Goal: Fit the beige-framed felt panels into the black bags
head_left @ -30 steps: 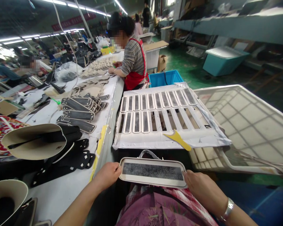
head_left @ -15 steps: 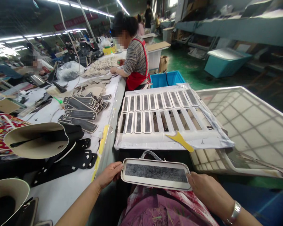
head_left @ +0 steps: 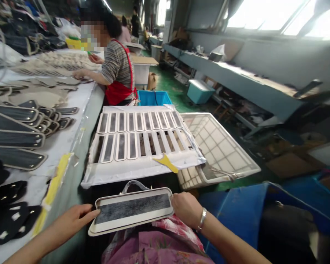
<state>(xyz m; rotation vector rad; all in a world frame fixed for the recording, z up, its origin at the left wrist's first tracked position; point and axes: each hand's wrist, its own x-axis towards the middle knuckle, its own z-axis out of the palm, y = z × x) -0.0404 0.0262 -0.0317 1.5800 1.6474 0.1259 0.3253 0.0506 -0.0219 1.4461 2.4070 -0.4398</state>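
Observation:
A long cream panel with a dark grey strip point(head_left: 133, 208) is held over my lap, a clear handle arching behind its far edge. My left hand point(head_left: 74, 220) grips its left end, thumb and fingers closed at the corner. At the right end, my right hand point(head_left: 185, 209), with a silver bracelet at the wrist, has its fingers closed on the edge. Beyond it lies a white slotted board point(head_left: 107, 176) bearing rows of similar rounded strips point(head_left: 121, 146). A yellow forked tool point(head_left: 167, 163) rests on the board's near edge.
Stacked dark straps point(head_left: 16, 138) lie on the white table point(head_left: 85, 93) at left. A person in a red apron point(head_left: 119, 91) works beside it. A white grid crate point(head_left: 233, 170) stands right of the board, with a blue bin point(head_left: 236, 212) nearer me and another blue bin point(head_left: 154, 98) beyond.
The view has turned right, so the board and table appear further left. The panel has tilted, its left end now lower than its right, and a lower layer shows apart at the left. Both hands still hold it.

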